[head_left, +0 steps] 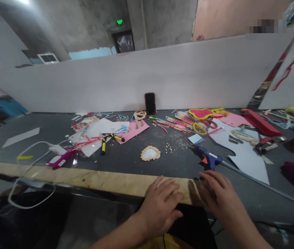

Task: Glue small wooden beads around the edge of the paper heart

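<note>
I see the left hand [159, 207] over the worktable's [121, 162] wooden front edge [97, 178], fingers slightly spread, while the right hand [222, 195], fingers extended loosely together, sits by the glue gun [210, 159], contact unclear. The bead-rimmed oval [150, 153] lies inward from that edge, presumably for easy reach.

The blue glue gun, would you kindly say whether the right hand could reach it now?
Probably yes: the right hand is just beside the blue glue gun, near its handle, with nothing visible between them.
</note>
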`<action>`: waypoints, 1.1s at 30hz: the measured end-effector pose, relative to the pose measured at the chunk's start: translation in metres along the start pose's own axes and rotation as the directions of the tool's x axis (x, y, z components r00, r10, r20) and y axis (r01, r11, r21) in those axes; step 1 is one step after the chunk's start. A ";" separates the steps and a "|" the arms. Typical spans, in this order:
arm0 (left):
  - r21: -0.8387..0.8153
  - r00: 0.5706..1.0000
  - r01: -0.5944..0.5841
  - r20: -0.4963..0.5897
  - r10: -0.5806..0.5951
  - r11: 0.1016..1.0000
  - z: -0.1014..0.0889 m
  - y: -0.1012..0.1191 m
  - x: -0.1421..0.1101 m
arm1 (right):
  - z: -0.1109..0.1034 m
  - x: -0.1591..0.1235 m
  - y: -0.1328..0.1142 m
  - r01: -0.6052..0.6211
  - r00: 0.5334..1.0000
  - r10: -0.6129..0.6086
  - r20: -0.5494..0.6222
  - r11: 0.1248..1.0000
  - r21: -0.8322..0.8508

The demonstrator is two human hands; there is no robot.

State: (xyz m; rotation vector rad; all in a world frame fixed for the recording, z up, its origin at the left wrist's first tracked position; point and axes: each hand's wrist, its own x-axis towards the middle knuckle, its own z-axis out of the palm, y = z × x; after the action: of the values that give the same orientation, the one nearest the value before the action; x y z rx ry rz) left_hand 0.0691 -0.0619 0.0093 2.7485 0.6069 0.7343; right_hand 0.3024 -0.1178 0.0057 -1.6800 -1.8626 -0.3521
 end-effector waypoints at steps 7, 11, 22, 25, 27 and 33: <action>-0.007 0.984 -0.064 -0.169 0.062 0.998 -0.010 -0.010 -0.006 | 0.009 -0.007 -0.032 0.005 1.000 -0.004 -0.018 0.998 0.057; 0.053 0.965 0.043 -0.261 -0.028 0.998 -0.031 -0.028 -0.018 | 0.025 -0.007 -0.053 0.081 0.996 -0.084 0.024 0.990 0.111; 0.185 0.929 0.309 -0.270 -0.254 0.933 -0.057 -0.070 -0.039 | 0.060 0.021 -0.080 0.121 0.977 -0.136 0.165 0.988 0.096; 0.200 0.946 0.312 -0.153 -0.285 0.929 -0.041 -0.066 -0.033 | 0.052 0.025 -0.071 0.106 0.984 -0.130 0.120 0.976 0.190; 0.220 0.955 0.296 -0.082 -0.284 0.930 -0.033 -0.061 -0.024 | 0.043 0.028 -0.063 0.082 0.990 -0.105 0.093 0.971 0.225; 0.248 0.934 0.355 -0.137 -0.330 0.902 -0.044 -0.073 0.008 | 0.008 0.035 -0.016 0.050 0.998 -0.046 -0.052 0.995 0.086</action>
State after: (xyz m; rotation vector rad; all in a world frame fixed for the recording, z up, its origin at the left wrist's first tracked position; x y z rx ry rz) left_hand 0.0286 0.0114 0.0268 2.7349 1.2592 0.7402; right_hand 0.2839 -0.0880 0.0231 -1.5571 -1.8579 -0.3243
